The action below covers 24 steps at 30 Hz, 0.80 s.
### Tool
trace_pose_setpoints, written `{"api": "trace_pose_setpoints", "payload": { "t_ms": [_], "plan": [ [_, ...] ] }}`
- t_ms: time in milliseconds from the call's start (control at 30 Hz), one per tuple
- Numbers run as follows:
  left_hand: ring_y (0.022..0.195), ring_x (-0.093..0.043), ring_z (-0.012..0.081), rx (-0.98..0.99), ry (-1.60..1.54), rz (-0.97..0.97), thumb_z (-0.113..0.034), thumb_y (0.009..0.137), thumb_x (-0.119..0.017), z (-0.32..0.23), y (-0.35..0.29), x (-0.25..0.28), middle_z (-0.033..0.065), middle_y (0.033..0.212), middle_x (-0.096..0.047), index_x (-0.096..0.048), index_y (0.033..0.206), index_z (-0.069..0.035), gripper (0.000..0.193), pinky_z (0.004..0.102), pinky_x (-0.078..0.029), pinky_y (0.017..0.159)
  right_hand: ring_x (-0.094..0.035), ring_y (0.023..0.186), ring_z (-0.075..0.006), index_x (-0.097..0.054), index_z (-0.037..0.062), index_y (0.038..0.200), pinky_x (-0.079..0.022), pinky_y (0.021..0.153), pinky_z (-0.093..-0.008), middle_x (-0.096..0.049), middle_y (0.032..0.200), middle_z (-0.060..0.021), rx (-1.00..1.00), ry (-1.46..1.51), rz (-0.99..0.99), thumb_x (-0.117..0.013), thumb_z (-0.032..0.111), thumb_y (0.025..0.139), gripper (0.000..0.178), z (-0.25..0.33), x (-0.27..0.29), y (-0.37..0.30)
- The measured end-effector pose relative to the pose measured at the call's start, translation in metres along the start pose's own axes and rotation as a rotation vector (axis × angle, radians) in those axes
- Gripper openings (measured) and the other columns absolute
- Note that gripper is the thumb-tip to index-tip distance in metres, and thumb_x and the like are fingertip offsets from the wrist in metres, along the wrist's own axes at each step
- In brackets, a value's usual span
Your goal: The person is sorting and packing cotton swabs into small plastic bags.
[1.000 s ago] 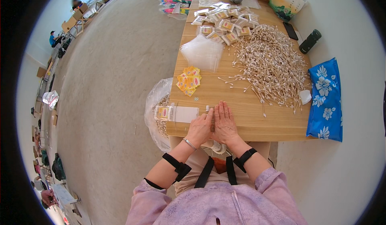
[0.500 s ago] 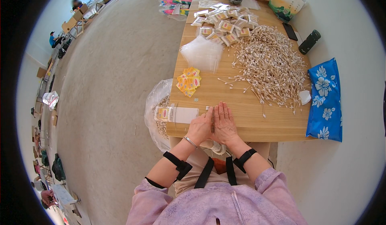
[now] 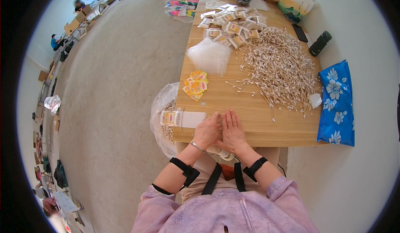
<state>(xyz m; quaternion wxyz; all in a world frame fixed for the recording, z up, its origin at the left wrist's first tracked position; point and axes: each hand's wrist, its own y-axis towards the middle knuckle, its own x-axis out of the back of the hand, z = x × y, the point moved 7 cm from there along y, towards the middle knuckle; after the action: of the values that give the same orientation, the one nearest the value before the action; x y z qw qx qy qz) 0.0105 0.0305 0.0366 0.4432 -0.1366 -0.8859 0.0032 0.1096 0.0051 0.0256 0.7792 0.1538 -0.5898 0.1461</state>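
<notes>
My left hand (image 3: 206,131) and my right hand (image 3: 234,129) lie side by side at the near edge of the wooden table (image 3: 266,127). Their palms press together around a small bundle of cotton swabs (image 3: 220,116), of which only the tips show between the fingers. Just left of my left hand lies a clear packet of swabs with a yellow label (image 3: 182,118). A big loose pile of cotton swabs (image 3: 280,68) spreads over the table's right half, beyond my right hand.
Yellow labels (image 3: 196,85) and a stack of clear bags (image 3: 210,56) lie mid-table, with filled packets (image 3: 233,24) farther back. A plastic bag of swabs (image 3: 161,116) hangs at the table's left edge. A blue floral cloth (image 3: 336,104), black cylinder (image 3: 320,43) and phone (image 3: 300,32) sit at the right.
</notes>
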Motion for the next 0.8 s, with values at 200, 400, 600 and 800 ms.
{"api": "trace_pose_setpoints", "payload": {
  "t_ms": [200, 400, 600, 800],
  "plan": [
    [0.127, -0.04, 0.0319, -0.093, -0.533, -0.39, -0.011, 0.088, -0.054, 0.015, 0.002, 0.009, 0.0192, 0.137, -0.039, -0.051, 0.125, -0.002, 0.039, 0.0376, -0.034, 0.104, -0.007, 0.142, -0.0378, -0.02, -0.0097, 0.142, -0.004, 0.115, -0.0454, -0.014, 0.15, -0.028, -0.027, -0.01, 0.069, -0.059, 0.059, 0.075, 0.103, 0.002, -0.002, -0.001],
    [0.134, -0.033, 0.025, -0.051, -0.976, -0.389, -0.018, 0.097, -0.042, 0.029, 0.013, -0.014, 0.0162, 0.143, -0.038, -0.041, 0.136, 0.002, 0.043, 0.0326, -0.023, 0.111, -0.006, 0.142, -0.0386, -0.019, -0.0099, 0.142, -0.003, 0.115, -0.0463, -0.013, 0.15, -0.028, -0.043, 0.024, 0.066, -0.055, 0.054, 0.08, 0.096, 0.004, -0.005, 0.001],
    [0.133, -0.034, 0.0225, 0.016, -1.247, -0.341, -0.024, 0.101, -0.036, 0.033, 0.013, -0.013, 0.0151, 0.142, -0.04, -0.038, 0.137, 0.004, 0.046, 0.0318, -0.024, 0.111, -0.004, 0.141, -0.0424, -0.018, -0.0124, 0.14, -0.002, 0.115, -0.0489, -0.011, 0.149, -0.031, -0.096, 0.016, 0.034, -0.05, 0.045, 0.083, 0.088, 0.02, -0.011, 0.009],
    [0.13, -0.038, 0.0211, 0.031, -1.121, -0.332, -0.028, 0.101, -0.037, 0.057, 0.011, 0.014, 0.0156, 0.139, -0.044, -0.041, 0.136, 0.003, 0.047, 0.031, -0.026, 0.109, -0.003, 0.141, -0.0428, -0.016, -0.0129, 0.141, -0.001, 0.115, -0.0494, -0.009, 0.149, -0.0319, -0.117, 0.014, 0.028, -0.046, 0.043, 0.085, 0.084, 0.051, -0.027, 0.03]
  ]
}}
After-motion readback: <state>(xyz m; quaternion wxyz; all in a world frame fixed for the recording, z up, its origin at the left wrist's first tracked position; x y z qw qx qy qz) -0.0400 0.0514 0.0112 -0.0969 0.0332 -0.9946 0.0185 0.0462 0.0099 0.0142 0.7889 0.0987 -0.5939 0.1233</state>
